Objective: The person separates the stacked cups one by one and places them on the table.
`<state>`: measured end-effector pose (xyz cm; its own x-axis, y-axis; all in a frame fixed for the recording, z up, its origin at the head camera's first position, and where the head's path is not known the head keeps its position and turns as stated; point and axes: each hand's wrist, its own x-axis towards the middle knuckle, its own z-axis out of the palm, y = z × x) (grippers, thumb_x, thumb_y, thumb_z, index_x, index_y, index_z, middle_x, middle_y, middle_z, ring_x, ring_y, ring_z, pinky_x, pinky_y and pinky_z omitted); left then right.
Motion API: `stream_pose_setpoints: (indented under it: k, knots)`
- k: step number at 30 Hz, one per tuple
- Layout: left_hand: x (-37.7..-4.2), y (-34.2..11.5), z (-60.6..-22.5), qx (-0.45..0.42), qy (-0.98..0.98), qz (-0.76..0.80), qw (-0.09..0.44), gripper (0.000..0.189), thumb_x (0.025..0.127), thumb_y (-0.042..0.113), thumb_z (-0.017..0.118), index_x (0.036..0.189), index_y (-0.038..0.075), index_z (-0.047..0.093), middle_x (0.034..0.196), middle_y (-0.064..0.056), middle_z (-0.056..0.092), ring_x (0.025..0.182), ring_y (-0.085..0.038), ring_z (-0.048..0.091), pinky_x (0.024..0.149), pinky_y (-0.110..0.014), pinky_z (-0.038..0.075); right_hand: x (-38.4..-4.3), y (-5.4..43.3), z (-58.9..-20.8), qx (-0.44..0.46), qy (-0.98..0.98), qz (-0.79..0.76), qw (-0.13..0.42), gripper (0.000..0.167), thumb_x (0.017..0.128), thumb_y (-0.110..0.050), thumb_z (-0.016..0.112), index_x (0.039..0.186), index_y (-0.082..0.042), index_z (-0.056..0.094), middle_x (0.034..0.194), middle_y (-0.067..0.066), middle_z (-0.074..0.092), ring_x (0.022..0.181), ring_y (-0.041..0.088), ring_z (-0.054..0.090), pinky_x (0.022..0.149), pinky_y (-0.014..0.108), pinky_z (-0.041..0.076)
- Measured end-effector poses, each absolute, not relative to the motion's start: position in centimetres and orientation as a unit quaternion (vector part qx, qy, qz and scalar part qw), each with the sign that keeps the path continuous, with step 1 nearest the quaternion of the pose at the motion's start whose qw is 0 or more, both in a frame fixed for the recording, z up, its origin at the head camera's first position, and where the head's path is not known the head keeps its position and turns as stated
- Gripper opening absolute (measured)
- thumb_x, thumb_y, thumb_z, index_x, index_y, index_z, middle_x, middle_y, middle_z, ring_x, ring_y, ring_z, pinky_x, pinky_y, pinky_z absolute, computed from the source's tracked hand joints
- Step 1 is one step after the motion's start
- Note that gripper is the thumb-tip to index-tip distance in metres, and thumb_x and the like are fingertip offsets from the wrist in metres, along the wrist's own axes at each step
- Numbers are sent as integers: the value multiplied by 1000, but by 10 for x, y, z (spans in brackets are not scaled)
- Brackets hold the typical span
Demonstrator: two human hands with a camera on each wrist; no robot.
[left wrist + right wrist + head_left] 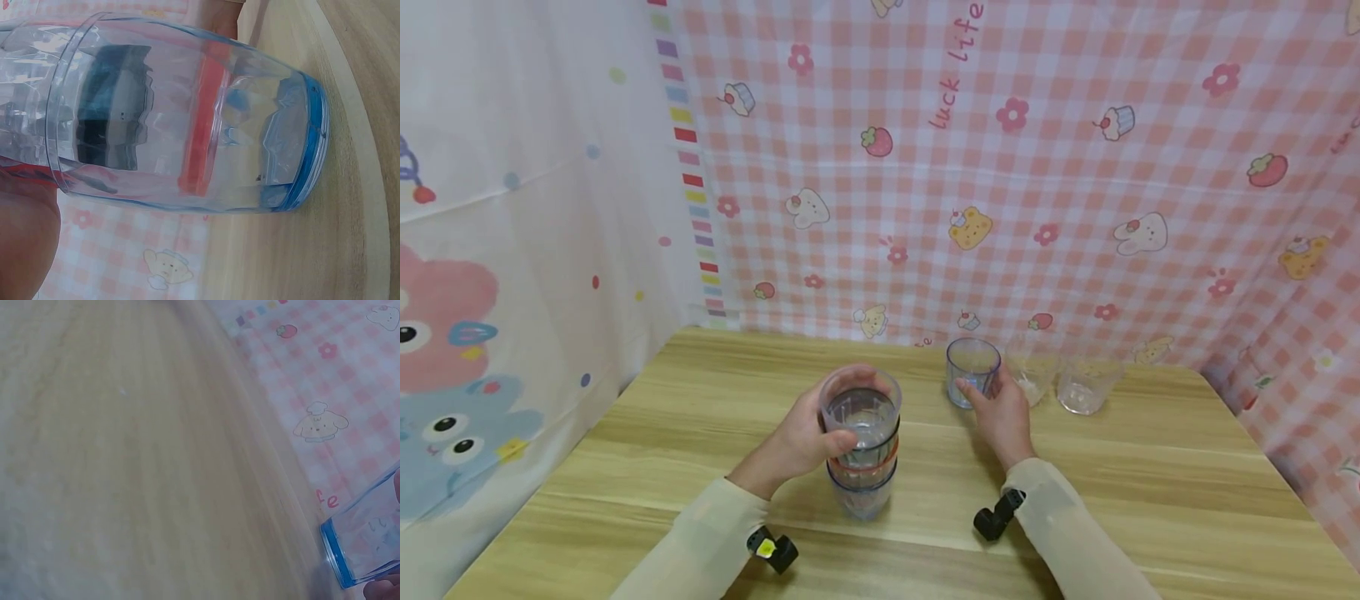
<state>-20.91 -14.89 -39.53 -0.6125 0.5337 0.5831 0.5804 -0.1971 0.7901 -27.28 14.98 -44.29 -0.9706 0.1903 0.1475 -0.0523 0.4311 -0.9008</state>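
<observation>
A stack of nested clear plastic cups (862, 479) stands upright near the middle of the wooden table, and my left hand (797, 437) grips its upper part, thumb across the near side. Dark, red-orange and blue bands show through the stacked cups (169, 119) in the left wrist view; the blue one is at the bottom end, close to the tabletop. Further back and to the right, my right hand (1006, 419) holds a blue-tinted clear cup (964, 360) upright between thumb and fingers. The right wrist view catches only part of this cup (369, 540), with its thick blue base.
Two more clear cups, a left one (1033, 385) and a right one (1081, 392), stand just right of my right hand near the table's back edge. Behind the wooden table (700, 417) hangs a pink checked cloth (910, 183); a white printed cloth (572, 208) hangs at the left.
</observation>
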Motion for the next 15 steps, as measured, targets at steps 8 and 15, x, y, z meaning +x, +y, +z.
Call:
stream_pose_setpoints:
  k: [8, 15]
  knots:
    - [-210, -148, -395, -444, -630, -637, 22, 95, 98, 58, 75, 152, -13, 40, 142, 10, 64, 131, -9, 62, 113, -25, 50, -276, 150, -444, -52, -844, 521, 114, 72, 103, -35, 76, 160, -4, 46, 158, 27, 54, 151, 42, 51, 127, 52, 39]
    - [-209, -149, -395, -435, -636, -637, 17, 97, 97, 60, 75, 152, -12, 40, 142, 11, 64, 131, -8, 62, 113, -24, 50, -277, 150, -446, -52, -840, 528, 116, 64, 104, -35, 74, 154, -3, 52, 156, 24, 58, 149, 39, 53, 126, 51, 41]
